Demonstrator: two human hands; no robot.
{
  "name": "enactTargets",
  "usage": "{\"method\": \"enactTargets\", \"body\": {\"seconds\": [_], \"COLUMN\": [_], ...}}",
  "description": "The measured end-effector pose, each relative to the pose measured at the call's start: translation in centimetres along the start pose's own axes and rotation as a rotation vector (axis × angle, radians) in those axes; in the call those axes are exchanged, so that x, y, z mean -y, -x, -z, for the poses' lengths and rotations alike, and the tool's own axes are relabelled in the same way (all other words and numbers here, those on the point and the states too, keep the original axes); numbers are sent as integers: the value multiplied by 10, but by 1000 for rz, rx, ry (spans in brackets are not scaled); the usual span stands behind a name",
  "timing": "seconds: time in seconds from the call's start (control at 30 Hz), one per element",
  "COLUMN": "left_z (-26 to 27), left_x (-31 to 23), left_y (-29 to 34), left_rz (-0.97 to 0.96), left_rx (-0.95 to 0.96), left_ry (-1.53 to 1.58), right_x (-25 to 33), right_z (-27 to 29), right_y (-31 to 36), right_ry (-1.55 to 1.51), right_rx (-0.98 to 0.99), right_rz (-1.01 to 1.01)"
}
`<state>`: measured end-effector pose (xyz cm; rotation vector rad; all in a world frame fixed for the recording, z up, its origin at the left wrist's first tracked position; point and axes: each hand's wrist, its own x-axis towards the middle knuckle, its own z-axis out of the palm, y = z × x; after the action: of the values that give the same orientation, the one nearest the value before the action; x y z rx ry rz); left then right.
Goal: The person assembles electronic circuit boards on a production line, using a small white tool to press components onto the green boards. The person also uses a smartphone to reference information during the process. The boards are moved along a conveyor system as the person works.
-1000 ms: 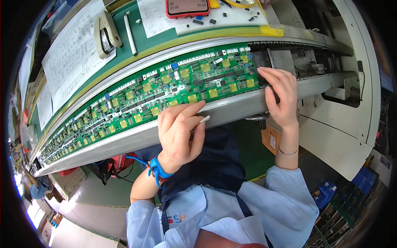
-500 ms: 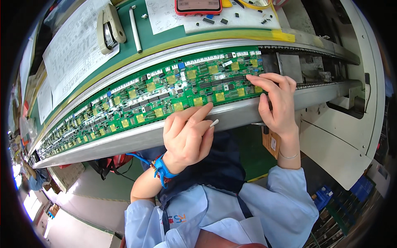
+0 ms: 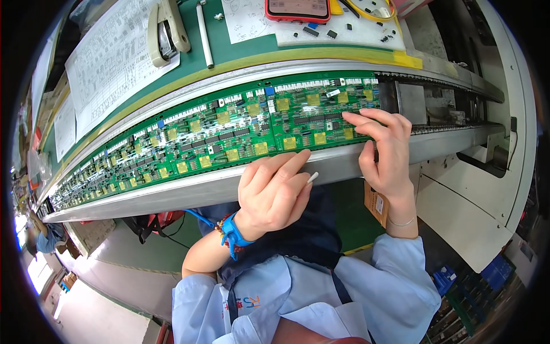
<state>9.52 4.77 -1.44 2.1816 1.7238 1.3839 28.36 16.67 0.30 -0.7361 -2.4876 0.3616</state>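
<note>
A long green circuit board (image 3: 285, 127), crowded with yellow square parts, black chips and white connectors, lies between two metal rails. My right hand (image 3: 389, 149) is over its right end; the index fingertip touches the board at the end of a long black chip (image 3: 318, 118). The thumb is apart from the fingers, with nothing seen between them. At the near metal rail (image 3: 189, 189), my left hand (image 3: 272, 192) is curled round a slim white-tipped stick (image 3: 313, 178), only whose tip shows. Its index fingertip reaches the board's near edge. A blue strap (image 3: 234, 235) circles my left wrist.
Beyond the far rail, a green mat holds a stapler (image 3: 166, 34), a white pen (image 3: 204, 37) and printed sheets (image 3: 114, 69). A white foam pad (image 3: 344, 37) bears several loose chips beside a red-cased phone (image 3: 298, 8). A pale machine panel (image 3: 458, 212) stands at right.
The whole view has shifted, so the board and mat sit farther right and lower. Along the board, my right index fingertip has moved left onto the chip's end. My left hand keeps its grip.
</note>
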Motion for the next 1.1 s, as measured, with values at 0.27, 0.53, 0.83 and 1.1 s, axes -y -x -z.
{"method": "enactTargets", "body": {"seconds": [0.27, 0.53, 0.83, 1.1], "left_z": [0, 1, 2, 1], "left_x": [-1, -1, -1, -2], "left_y": [1, 1, 2, 3], "left_rz": [10, 4, 2, 18], "left_rx": [5, 22, 27, 4], "left_ry": [4, -2, -14, 24], "right_x": [8, 16, 20, 25], "right_z": [-5, -9, -13, -12], "right_y": [-4, -9, -14, -22], "right_ry": [0, -36, -30, 9], "right_rx": [52, 87, 125, 147], "right_rz": [15, 27, 28, 14]}}
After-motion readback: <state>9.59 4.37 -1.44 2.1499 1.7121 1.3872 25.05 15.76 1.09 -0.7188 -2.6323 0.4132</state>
